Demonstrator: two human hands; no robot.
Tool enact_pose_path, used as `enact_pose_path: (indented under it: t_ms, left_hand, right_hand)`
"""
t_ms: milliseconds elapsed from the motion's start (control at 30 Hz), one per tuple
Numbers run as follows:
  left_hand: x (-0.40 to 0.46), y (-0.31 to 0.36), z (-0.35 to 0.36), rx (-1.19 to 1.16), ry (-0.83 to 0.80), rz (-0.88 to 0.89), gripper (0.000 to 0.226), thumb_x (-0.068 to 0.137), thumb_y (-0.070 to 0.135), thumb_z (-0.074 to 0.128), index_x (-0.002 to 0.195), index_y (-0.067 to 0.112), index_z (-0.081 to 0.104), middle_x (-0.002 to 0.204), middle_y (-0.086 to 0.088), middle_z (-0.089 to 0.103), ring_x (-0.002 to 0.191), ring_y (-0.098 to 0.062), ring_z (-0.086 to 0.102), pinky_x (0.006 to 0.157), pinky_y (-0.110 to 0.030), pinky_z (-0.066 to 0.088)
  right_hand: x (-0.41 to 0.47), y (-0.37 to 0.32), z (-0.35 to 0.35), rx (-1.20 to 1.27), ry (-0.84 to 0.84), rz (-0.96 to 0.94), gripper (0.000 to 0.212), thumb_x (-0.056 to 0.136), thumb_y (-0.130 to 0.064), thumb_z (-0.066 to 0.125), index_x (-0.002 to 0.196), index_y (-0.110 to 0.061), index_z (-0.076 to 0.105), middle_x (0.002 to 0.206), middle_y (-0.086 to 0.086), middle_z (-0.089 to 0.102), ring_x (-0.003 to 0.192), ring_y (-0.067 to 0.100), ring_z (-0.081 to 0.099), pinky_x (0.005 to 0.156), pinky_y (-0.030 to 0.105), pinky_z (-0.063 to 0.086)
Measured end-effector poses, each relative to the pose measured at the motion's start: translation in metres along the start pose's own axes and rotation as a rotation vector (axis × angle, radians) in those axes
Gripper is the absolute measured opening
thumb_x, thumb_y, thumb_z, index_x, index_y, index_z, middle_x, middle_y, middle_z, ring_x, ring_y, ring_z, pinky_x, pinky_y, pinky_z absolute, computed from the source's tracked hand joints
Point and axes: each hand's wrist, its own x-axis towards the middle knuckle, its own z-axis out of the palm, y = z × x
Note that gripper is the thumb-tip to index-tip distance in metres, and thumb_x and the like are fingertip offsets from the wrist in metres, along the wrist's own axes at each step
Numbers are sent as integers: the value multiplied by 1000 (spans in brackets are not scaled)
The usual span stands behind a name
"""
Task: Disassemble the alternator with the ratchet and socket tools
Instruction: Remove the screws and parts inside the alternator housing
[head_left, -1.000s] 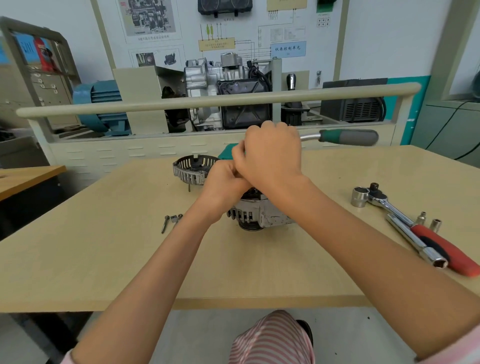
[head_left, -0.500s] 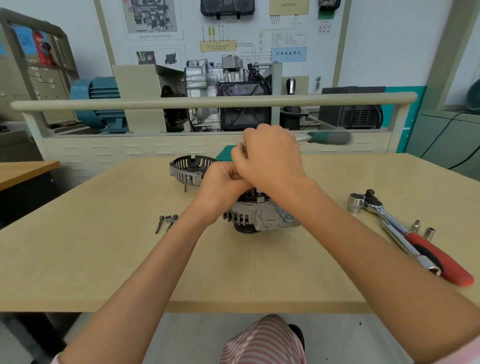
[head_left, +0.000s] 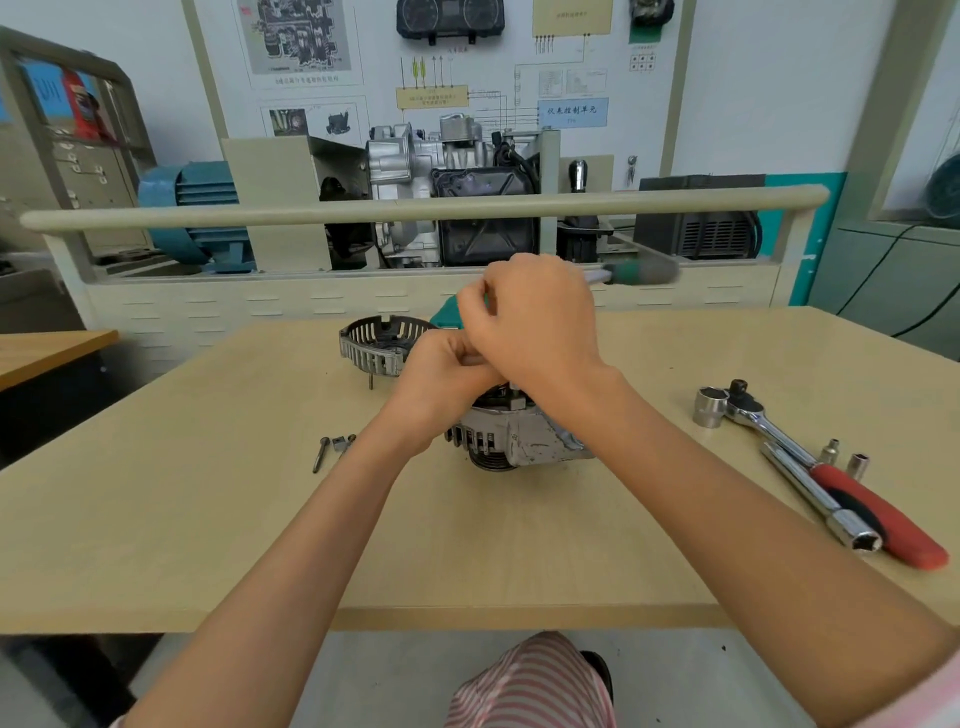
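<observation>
Ratchet handle (head_left: 641, 271) swung nearer, blurred, both hands hiding alternator (head_left: 519, 436) top

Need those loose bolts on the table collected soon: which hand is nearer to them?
Left. The left hand grips over the alternator, just up and right of the loose bolts. The right hand holds the green-handled ratchet, farther away.

A pale wooden table (head_left: 208, 519) stands before a white wall (head_left: 753, 78) hung with diagram boards (head_left: 452, 62); a grey cabinet (head_left: 67, 156) stands left.
</observation>
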Motion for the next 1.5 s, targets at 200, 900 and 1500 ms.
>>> enact_pose_path:
  t_ms: [200, 900, 1500]
  left_hand:
    - [0, -1, -2, 32, -2, -28, 44, 82, -4, 61, 49, 25, 63, 47, 12, 60, 48, 4, 50, 51, -10, 38]
    - [-1, -4, -5, 57, -44, -18, 45, 86, 1, 60, 49, 26, 59, 45, 12, 49, 47, -2, 40, 50, -14, 31]
    - [0, 4, -4, 60, -100, -22, 25, 87, 5, 62, 71, 21, 73, 57, 8, 63, 59, 2, 56, 62, -8, 45]
  right_hand:
    - [0, -3, 2, -164, 15, 54, 26, 87, -29, 41, 67, -15, 47, 65, 1, 43, 64, 20, 41, 62, 29, 24]
    - [9, 0, 2, -32, -55, -94, 39, 87, -29, 44, 51, -17, 33, 49, -5, 29, 51, 14, 35, 55, 28, 24]
    - [7, 9, -2, 338, -73, -60, 43, 85, -18, 49, 47, -19, 30, 45, -6, 29, 48, 12, 32, 54, 29, 28]
